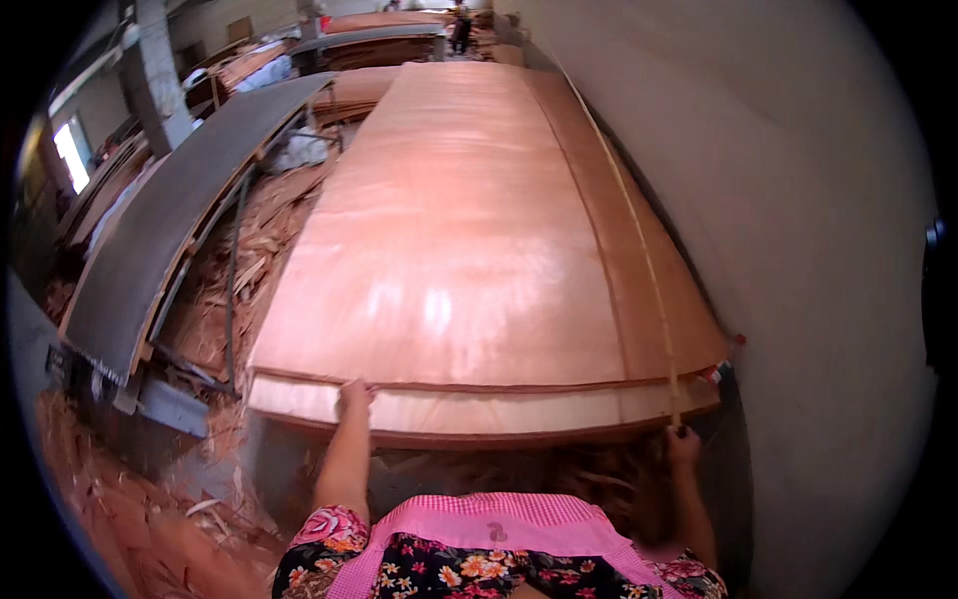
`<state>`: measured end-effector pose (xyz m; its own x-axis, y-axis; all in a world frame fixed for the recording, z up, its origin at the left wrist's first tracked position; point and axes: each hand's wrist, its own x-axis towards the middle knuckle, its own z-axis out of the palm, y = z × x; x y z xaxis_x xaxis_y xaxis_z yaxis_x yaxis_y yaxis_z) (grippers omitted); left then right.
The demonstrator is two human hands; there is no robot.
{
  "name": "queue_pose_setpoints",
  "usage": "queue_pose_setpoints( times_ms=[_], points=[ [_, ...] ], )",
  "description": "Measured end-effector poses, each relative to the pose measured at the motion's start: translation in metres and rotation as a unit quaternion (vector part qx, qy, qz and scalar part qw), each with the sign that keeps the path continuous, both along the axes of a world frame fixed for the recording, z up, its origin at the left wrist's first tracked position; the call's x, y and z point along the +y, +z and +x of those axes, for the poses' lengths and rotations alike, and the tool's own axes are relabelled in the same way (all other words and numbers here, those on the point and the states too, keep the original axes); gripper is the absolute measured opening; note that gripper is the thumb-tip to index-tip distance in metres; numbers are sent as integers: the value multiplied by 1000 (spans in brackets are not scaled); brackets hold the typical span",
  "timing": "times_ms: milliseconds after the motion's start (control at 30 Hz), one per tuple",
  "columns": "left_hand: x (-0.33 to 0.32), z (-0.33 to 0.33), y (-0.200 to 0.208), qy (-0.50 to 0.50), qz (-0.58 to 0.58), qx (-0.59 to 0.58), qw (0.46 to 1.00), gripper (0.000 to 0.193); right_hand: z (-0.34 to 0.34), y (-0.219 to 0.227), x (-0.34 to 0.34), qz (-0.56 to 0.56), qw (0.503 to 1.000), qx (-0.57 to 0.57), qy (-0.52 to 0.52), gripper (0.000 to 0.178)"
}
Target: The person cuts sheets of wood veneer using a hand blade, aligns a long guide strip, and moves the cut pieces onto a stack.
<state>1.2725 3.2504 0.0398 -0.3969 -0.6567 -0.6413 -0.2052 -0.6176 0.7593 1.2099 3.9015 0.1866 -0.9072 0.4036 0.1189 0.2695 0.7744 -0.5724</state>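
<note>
A tall stack of wide reddish-tan wood veneer sheets (449, 220) stretches away in front of me, its glossy top sheet set back from the near edge. My left hand (356, 393) is closed at the near edge of this upper sheet, left of the middle; its fingertips are partly hidden. Along the right side of the stack lies a long, thin, yellowish stick (644, 245), running nearly the full length. Its near end is in my right hand (684, 445), which is closed around it just off the stack's front right corner. Paler veneer (499, 411) shows below the upper sheet's edge.
A plain wall (798, 250) runs close along the right. To the left stands a long grey-topped bench (190, 205) on a metal frame. Veneer scraps (150, 524) litter the floor. Further stacks (369, 45) and a distant person (461, 28) are at the back.
</note>
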Motion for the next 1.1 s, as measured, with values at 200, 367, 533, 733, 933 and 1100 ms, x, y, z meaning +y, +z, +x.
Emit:
queue_pose_setpoints(
  times_ms=[200, 367, 533, 733, 933, 1100],
  points=[
    [16, 130, 49, -426, -168, 85, 885, 20, 33, -21, -258, -393, 910, -53, 121, 21],
    [-93, 316, 59, -394, -336, -34, 855, 14, 68, -2, -426, -421, 886, -62, 185, 22],
    [-218, 428, 40, -172, -294, -48, 939, 13, 90, 0, -599, -373, 885, -87, 264, 25],
    [-330, 557, -1, 15, -245, -53, 968, 13, 126, -3, -852, -492, 791, -159, 327, 24],
    [-351, 694, -1, -76, -212, -384, 895, 20, 206, 0, -1077, -480, 777, -193, 359, 20],
    [-343, 788, -54, 154, -110, -406, 894, 36, 277, -19, -1253, -506, 738, -211, 394, 19]
  ],
)
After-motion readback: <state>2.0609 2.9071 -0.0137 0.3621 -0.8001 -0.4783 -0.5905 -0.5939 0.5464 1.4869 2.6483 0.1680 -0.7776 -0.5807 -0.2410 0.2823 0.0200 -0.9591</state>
